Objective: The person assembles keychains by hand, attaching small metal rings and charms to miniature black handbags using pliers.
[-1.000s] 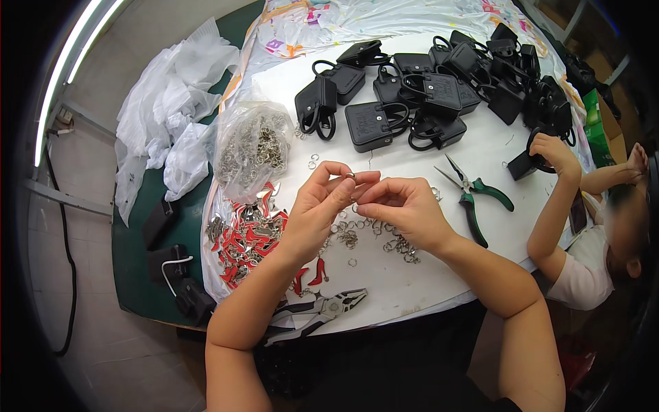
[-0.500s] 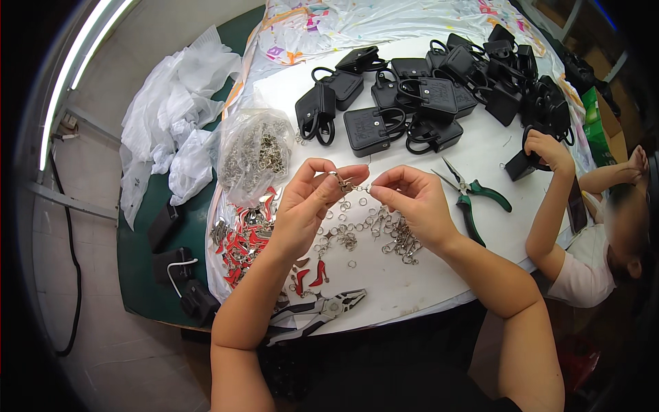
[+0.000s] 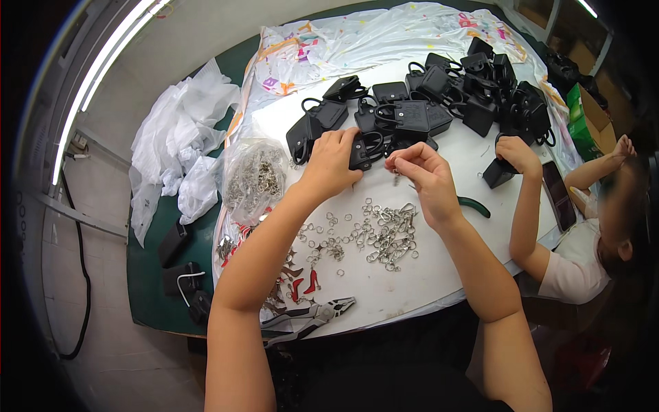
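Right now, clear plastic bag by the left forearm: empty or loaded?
Loaded: small metal pieces show through the clear plastic bag. Full to the top? Cannot tell.

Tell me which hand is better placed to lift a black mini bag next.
Left, most likely: the left hand is at a black mini bag, while the right hand sits further right, its fingertips pinching a small metal piece.

A metal piece (image 3: 396, 178) in the right hand (image 3: 427, 180) (part-hidden) is too small to identify.
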{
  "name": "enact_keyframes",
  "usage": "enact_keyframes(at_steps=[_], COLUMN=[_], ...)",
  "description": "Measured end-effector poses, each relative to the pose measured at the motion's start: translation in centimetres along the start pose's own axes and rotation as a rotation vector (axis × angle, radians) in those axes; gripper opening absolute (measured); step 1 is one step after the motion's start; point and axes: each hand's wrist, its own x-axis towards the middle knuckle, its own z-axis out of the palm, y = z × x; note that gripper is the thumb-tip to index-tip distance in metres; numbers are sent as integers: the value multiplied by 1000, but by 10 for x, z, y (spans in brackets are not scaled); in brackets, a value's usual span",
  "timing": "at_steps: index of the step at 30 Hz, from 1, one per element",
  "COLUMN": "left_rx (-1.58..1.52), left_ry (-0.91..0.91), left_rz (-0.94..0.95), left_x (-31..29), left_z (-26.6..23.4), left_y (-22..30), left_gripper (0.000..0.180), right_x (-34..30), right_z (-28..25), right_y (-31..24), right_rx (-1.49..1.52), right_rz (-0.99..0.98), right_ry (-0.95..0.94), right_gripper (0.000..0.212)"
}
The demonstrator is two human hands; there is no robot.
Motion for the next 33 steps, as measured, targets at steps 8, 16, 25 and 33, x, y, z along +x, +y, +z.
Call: enact_keyframes(at_steps=[8,16,25,33], left_rx=[-804,-453,-263,-249], left_ry=[33,217,251,292], left_rz=[-453,-345,-252,-178], left_x=[-54,-105,-110,-104], left_z=[-56,-66,-69,-56], left_y=[53,72,74,63], left_gripper=[84,82,80,81], right_x=[-11,-37,-38,-39], right_z=[11,29,30,27], right_y=[1,-9,3,14], right_rx=[-27,-269,-381,-348], right_rz=[119,-56,-211,-134], right_ry=[-222,-393,-418,-336], right_gripper=[12,9,8,9])
